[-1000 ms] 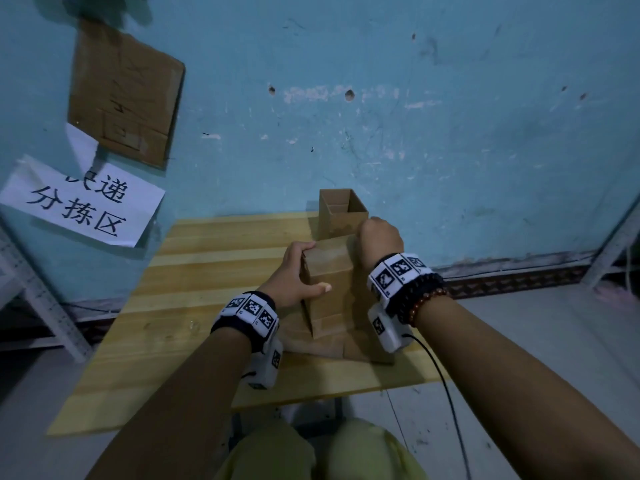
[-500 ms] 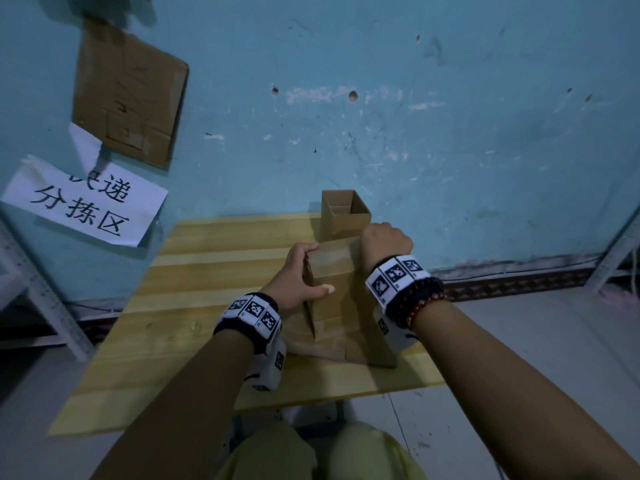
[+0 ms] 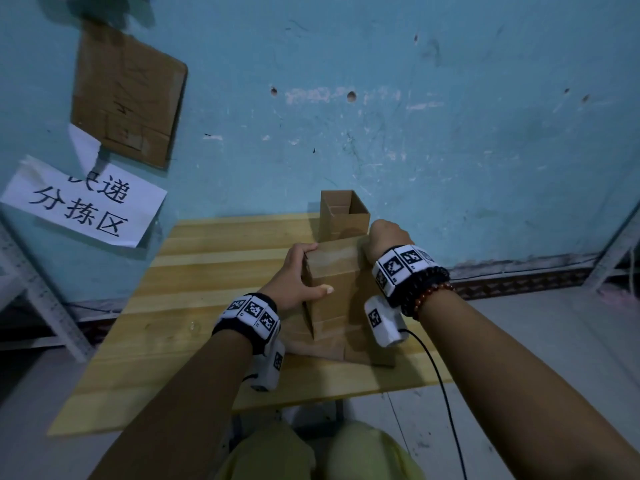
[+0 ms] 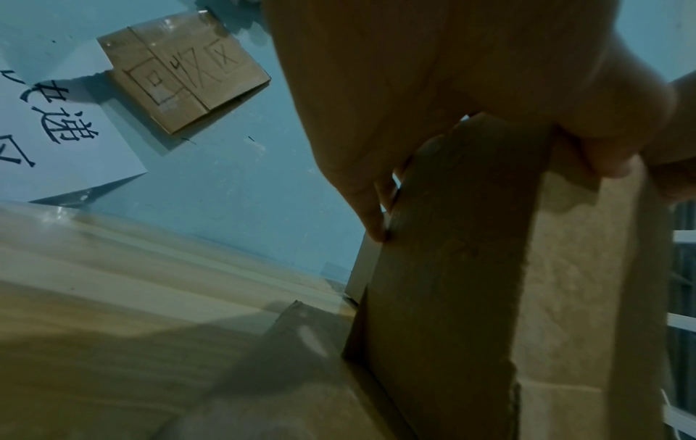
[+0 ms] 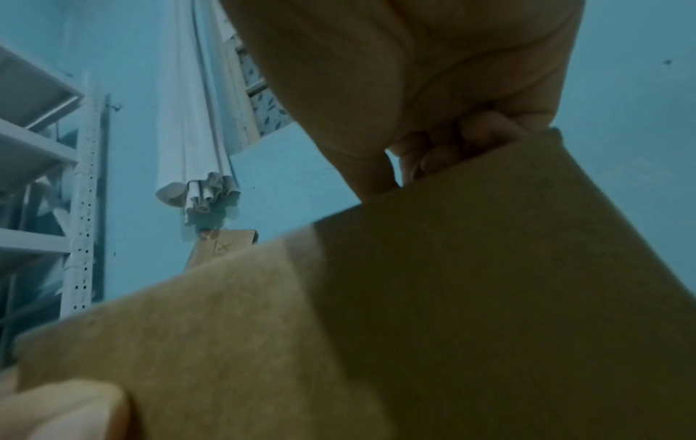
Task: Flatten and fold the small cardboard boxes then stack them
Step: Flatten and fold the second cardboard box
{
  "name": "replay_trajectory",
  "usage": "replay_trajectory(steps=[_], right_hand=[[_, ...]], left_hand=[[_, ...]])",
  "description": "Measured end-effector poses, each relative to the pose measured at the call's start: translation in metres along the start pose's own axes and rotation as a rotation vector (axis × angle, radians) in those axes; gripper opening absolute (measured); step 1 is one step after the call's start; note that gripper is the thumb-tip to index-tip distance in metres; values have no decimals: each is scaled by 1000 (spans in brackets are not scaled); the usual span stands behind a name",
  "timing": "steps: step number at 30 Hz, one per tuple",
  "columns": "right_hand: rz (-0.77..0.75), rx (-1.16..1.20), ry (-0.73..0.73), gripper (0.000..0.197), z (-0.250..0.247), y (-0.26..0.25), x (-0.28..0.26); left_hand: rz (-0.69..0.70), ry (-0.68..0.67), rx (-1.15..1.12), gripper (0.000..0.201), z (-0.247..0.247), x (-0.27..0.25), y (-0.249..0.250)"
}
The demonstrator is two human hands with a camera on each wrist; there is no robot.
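Cardboard box (image 3: 332,289), half collapsed, stands on flattened cardboard (image 3: 360,351) near the table's (image 3: 145,344) front edge, gripped by left hand (image 3: 294,278) and right hand (image 3: 386,237). One open box (image 3: 344,214) stands at the back edge. A wall paper sign (image 3: 83,202) reads "分拣区".

Both bare forearms wore black wristbands (image 3: 250,313) carrying white blocks printed with black square markers. A white camera pod (image 3: 384,322) with a black cable (image 3: 440,386) hung under the right wrist, beside black and reddish bead bracelets (image 3: 427,289). Yellow-green trousers (image 3: 277,452) covered the knees.
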State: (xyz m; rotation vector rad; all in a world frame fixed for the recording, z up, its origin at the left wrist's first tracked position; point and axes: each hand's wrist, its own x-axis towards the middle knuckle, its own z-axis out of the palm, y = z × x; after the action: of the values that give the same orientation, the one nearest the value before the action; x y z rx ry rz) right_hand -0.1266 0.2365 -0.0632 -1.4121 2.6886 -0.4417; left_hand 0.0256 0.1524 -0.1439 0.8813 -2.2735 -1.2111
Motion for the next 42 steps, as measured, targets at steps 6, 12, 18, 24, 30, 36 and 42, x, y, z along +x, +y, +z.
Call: replay_trajectory(steps=[6,12,18,24,30,36,42], right_hand=[[18,59,19,18,2,6,7],[-23,16,56,41,1,10,6],[-121,-94,52,14,-3,8,2],[-232,-244,40,28,-3,5,2],[-262,-244,69,33,5,3,-11],[-31,107,70,24,9,12,5],[80,198,80,18,5,11,14]], left_hand=[[7,3,-4,82,0,-1,1],[2,-2,7,83,-1,0,2],[2,-2,9,83,-1,-1,2],[-10,-2,3,84,-1,-1,2],[-6,5,7,84,-1,-1,2],[5,9,30,82,-1,-2,4],[-7,6,21,84,-2,-2,4]])
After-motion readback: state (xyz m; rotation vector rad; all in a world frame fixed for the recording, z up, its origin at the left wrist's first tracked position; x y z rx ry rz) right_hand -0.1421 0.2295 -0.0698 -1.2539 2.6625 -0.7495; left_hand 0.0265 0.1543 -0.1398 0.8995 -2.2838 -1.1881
